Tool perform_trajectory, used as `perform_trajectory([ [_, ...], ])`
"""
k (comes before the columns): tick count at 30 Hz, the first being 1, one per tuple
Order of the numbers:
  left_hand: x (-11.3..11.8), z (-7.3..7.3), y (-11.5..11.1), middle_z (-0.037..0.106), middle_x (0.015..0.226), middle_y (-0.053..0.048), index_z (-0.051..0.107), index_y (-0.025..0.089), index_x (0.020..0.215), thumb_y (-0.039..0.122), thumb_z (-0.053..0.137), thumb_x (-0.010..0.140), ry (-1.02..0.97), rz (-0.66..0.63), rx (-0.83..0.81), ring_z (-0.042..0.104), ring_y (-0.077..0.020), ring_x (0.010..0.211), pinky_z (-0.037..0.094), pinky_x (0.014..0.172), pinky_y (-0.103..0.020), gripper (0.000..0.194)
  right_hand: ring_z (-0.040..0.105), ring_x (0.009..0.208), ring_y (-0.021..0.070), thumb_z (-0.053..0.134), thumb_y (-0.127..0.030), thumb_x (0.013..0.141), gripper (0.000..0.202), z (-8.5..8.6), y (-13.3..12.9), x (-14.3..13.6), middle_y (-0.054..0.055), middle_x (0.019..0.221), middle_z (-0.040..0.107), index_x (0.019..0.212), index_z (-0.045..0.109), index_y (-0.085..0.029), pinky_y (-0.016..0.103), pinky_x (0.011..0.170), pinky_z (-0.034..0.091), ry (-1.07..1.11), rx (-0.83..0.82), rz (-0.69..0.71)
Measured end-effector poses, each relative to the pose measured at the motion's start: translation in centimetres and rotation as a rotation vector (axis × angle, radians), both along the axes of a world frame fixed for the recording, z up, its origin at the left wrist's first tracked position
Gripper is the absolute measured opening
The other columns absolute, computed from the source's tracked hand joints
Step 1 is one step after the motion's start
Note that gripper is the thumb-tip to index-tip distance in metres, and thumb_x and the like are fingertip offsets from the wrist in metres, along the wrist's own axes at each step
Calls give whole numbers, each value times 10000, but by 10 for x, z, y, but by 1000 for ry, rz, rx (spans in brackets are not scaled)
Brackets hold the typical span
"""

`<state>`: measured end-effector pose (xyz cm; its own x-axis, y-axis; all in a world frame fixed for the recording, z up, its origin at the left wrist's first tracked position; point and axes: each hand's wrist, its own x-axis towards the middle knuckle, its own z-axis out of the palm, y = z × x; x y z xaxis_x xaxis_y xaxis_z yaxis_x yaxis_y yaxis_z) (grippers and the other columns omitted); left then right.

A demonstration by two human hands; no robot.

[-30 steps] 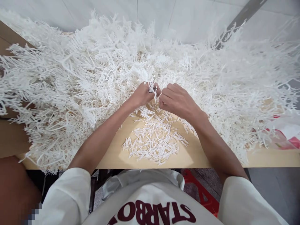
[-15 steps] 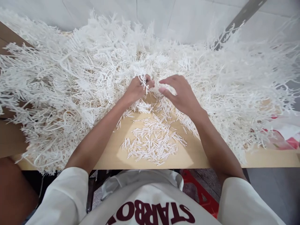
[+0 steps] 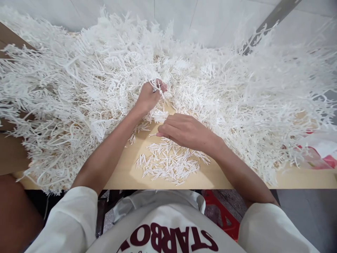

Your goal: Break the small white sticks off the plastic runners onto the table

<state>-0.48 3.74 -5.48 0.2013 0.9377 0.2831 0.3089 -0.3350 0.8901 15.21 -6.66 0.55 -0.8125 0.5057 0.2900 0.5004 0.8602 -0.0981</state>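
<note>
My left hand (image 3: 151, 94) is closed around a white branching plastic sprig (image 3: 158, 87), whose thin twigs stick out above the fingers. Nearer to me, my right hand (image 3: 184, 130) has its fingers curled together, thumb side down. What they hold, if anything, is hidden beneath them. The right fingertips are just beyond a loose spread of short white plastic sticks (image 3: 171, 161) on the wooden tabletop (image 3: 121, 175). A small white clump (image 3: 159, 116) lies between the two hands.
Big tangled heaps of white branching plastic fill the left (image 3: 79, 88) and right (image 3: 250, 95) of the table, up to the wall (image 3: 173, 14). Cardboard (image 3: 13, 154) stands at the left edge. A red and clear plastic bag (image 3: 313, 154) lies at the right.
My right hand has come down and toward me, from beside the left hand to the loose sticks, and its fingers have closed. My left hand has shifted slightly up and left with the sprig.
</note>
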Motion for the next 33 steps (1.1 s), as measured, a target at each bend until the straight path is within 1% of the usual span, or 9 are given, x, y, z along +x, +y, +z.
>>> perform_trajectory([
  [2, -1, 7, -1, 423, 555, 33, 518, 178, 683, 433, 512, 887, -56, -37, -16, 438, -84, 557, 396, 609, -247, 326, 528, 732, 109, 346, -220, 989, 247, -4, 3, 5, -9, 785, 625, 990, 593, -235, 260, 644, 393, 120, 64, -42],
  [4, 0, 15, -5, 423, 555, 30, 521, 176, 677, 469, 534, 875, -83, -69, -51, 454, -84, 559, 398, 594, -243, 354, 572, 787, 118, 340, -231, 988, 273, -11, 15, 18, -3, 871, 662, 1070, 598, -272, 266, 662, 429, 283, 90, -248],
  [7, 3, 24, -12, 418, 545, 30, 504, 174, 656, 476, 555, 868, -130, -93, -114, 451, -72, 539, 380, 546, -221, 372, 623, 795, 131, 274, -345, 1000, 360, -20, 37, 39, 13, 953, 669, 1273, 507, -325, 298, 706, 499, 495, -77, -510],
  [10, 6, 26, -16, 437, 560, 27, 491, 174, 660, 503, 542, 871, -205, -99, -192, 427, -49, 507, 351, 496, -195, 395, 641, 852, 151, 298, -460, 979, 426, -22, 48, 49, 26, 1045, 660, 1383, 386, -356, 317, 729, 530, 586, -182, -604],
  [12, 8, 25, -17, 472, 585, 21, 513, 178, 700, 536, 529, 868, -263, -112, -256, 417, -41, 493, 331, 464, -188, 396, 626, 961, 179, 357, -540, 943, 458, -22, 49, 48, 49, 1159, 636, 1350, 436, -346, 339, 767, 529, 592, -177, -643],
  [15, 11, 25, -20, 496, 590, 16, 554, 184, 762, 566, 524, 859, -316, -155, -329, 423, -45, 489, 325, 443, -195, 395, 599, 1031, 201, 339, -632, 909, 502, -18, 46, 42, 62, 1184, 631, 1188, 585, -296, 349, 799, 507, 560, -251, -624],
  [19, 13, 23, -22, 470, 544, 25, 569, 196, 774, 560, 546, 848, -259, -204, -285, 411, -54, 473, 331, 446, -211, 372, 594, 805, 156, 284, -663, 904, 570, -13, 43, 36, 37, 853, 652, 909, 639, -216, 310, 739, 446, 395, -373, -538],
  [23, 11, 21, -19, 477, 544, 28, 556, 203, 759, 569, 518, 859, -164, -197, -135, 440, -70, 489, 373, 493, -232, 381, 479, 686, 140, 282, -610, 930, 527, -8, 41, 36, 14, 677, 516, 656, 479, -206, 302, 681, 354, 173, -194, -501],
  [33, 19, 19, -27, 550, 652, 4, 536, 199, 695, 583, 491, 850, -56, -177, 8, 514, -108, 643, 421, 621, -264, 417, 320, 577, 94, 318, -374, 986, 414, -2, 26, 20, -45, 582, 363, 616, 290, -190, 318, 720, 294, 158, -234, -285],
])
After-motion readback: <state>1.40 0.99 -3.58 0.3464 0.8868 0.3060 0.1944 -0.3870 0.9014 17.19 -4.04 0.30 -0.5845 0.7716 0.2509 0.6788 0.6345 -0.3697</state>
